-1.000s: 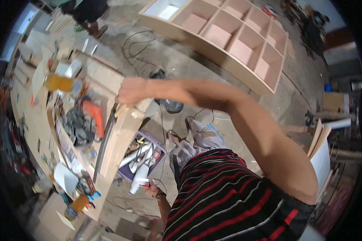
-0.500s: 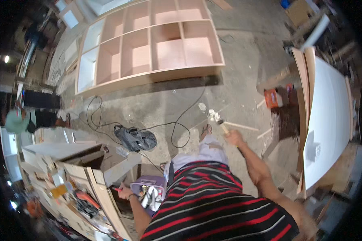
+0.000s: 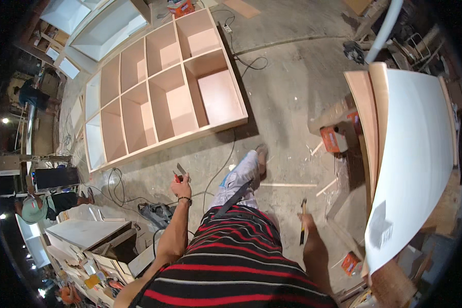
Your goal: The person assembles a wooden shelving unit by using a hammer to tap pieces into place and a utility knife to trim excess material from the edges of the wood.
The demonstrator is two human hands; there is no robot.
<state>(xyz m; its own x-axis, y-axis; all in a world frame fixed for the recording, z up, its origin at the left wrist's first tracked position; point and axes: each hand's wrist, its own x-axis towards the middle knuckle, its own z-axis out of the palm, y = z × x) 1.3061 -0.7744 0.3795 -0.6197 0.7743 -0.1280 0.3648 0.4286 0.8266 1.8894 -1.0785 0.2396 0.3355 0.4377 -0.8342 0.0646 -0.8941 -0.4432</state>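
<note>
In my left hand point(image 3: 180, 188), closed and held out over the floor, is a red-handled tool point(image 3: 180, 169) with a flat grey blade; its exact kind is unclear. My right hand point(image 3: 308, 223) grips a hammer point(image 3: 302, 236) low at my right side. Its head points away from me, and a dark length of handle shows below the fist. Ahead to the left lies a large open wooden cabinet frame point(image 3: 161, 150), divided into several pink-toned compartments. My left hand is nearest its front edge but apart from it.
A black cable point(image 3: 226, 164) and a dark plastic bag point(image 3: 156, 214) lie on the floor. White sheet panels point(image 3: 410, 154) stand at the right by an orange box point(image 3: 333, 139). Thin wood strips point(image 3: 287, 185) lie ahead. A cluttered bench point(image 3: 87, 236) is at left, with a person point(image 3: 43, 208) beyond.
My left hand has risen from beside the purple bag and moved forward with the red-handled tool. My right hand has lowered the hammer toward my side. The cabinet frame appears closer as I step forward.
</note>
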